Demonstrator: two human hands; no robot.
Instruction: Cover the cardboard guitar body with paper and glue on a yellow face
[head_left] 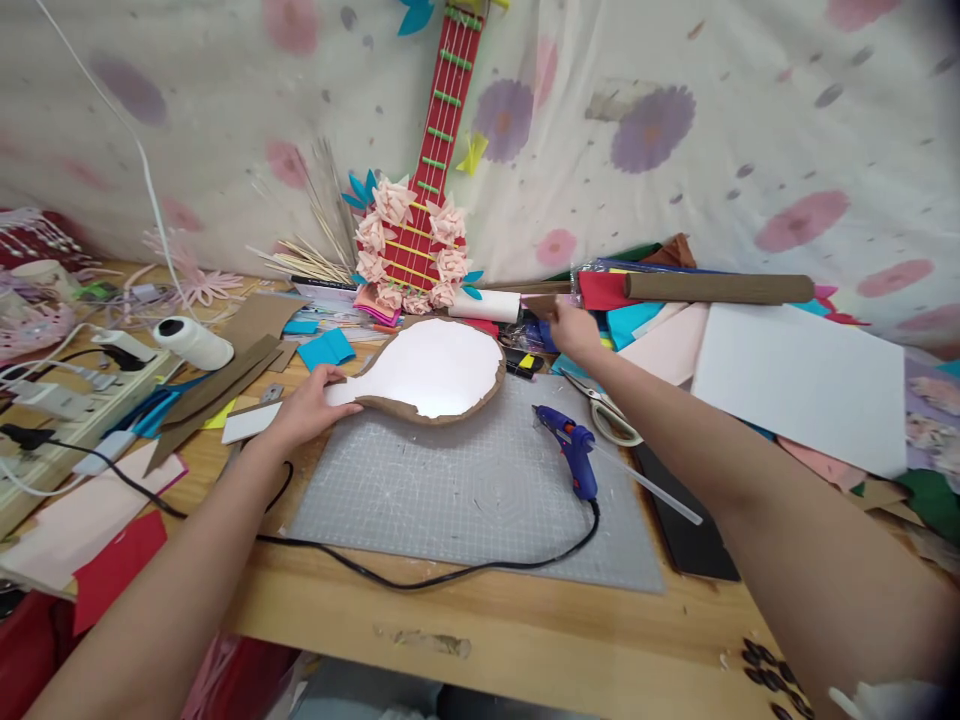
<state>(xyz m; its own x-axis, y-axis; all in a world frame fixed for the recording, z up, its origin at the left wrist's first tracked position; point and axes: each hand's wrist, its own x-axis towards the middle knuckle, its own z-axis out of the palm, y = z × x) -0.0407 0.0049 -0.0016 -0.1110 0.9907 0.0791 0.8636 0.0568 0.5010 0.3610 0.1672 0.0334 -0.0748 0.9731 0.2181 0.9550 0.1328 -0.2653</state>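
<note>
Left hand (304, 408) fingers pressed together on white guitar cutout (431, 368) neck — right hand (571, 330) reaching far, finger state unclear.

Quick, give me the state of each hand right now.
Left hand: closed on the neck of the white guitar-shaped cardboard cutout.
Right hand: reaching into the coloured paper pile; grip cannot be told.

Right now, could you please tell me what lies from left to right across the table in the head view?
White thread spool → left hand on the guitar-shaped cardboard cutout → blue glue gun → scissors → white sheet.
</note>
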